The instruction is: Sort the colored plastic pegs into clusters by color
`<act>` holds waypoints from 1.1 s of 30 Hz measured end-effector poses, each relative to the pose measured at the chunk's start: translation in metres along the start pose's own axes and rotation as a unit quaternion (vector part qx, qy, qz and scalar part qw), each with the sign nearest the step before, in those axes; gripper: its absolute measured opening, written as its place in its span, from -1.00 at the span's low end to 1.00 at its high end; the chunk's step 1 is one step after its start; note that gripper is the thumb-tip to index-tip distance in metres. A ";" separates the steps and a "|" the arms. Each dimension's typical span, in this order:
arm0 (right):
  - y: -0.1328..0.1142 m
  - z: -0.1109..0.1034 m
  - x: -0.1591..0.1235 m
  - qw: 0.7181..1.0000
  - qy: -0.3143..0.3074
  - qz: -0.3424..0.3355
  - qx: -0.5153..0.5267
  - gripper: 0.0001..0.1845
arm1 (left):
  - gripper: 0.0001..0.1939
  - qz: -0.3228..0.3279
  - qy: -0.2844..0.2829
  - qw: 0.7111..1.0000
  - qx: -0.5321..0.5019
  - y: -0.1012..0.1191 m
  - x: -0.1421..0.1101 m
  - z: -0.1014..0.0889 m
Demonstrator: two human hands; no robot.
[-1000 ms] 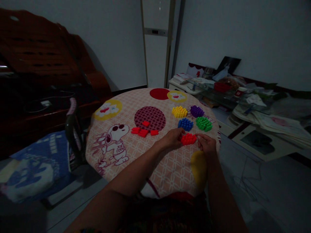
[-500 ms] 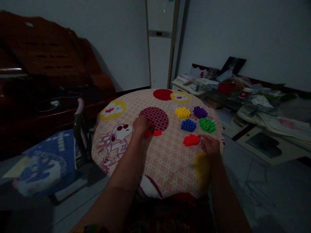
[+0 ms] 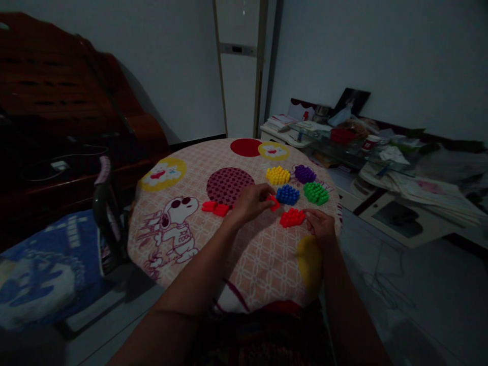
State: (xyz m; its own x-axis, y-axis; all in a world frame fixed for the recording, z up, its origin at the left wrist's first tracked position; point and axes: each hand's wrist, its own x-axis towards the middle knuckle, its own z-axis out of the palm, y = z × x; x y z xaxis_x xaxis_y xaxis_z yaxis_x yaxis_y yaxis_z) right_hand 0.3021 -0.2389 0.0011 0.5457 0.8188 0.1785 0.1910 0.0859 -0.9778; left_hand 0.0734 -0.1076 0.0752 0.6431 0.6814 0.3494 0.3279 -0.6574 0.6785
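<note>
My left hand [image 3: 253, 202] is closed, thumb and fingers pinching a small red toy block [image 3: 274, 203]. That block is just left of a bumpy red cluster of blocks [image 3: 292, 218] on the table. My right hand [image 3: 320, 223] has its fingertips closed at the right end of this cluster. Behind it sit similar clusters: blue [image 3: 287, 194], green [image 3: 316, 193], yellow [image 3: 278, 175] and purple [image 3: 305, 174]. To the left of my left hand, loose red blocks [image 3: 221, 209] lie by the dark dotted circle; my hand may hide others.
A patterned cloth covers the round table [image 3: 259, 269]. On the left are a folding chair [image 3: 107, 213] with a blue bag [image 3: 57, 269] and a wooden bench [image 3: 49, 101]. A cluttered low cabinet [image 3: 400, 198] stands to the right.
My left hand went from the red cluster to the loose red blocks on the left, then came back right with one. My right hand has stayed at the cluster's right end.
</note>
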 end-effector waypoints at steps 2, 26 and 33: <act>-0.002 0.000 0.000 1.000 -0.003 -0.004 -0.003 -0.54 | -0.82 0.055 -0.047 0.997 0.000 0.019 -0.005 0.020; 0.006 -0.003 0.002 1.000 -0.009 -0.015 -0.013 -0.53 | -0.74 0.107 -0.028 0.986 0.124 0.024 -0.017 0.063; 0.004 -0.003 0.002 1.000 -0.010 -0.003 -0.012 -0.53 | -0.82 -0.133 -0.127 0.938 0.295 -0.024 -0.002 -0.013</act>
State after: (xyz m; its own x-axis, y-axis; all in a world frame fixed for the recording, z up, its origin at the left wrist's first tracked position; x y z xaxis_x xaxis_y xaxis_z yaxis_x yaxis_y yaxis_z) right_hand 0.3067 -0.2385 -0.0020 0.5277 0.8299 0.1813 0.2131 0.0772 -0.9740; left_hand 0.0554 -0.0886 0.0668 0.6028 0.7979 0.0029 0.7783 -0.5888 0.2181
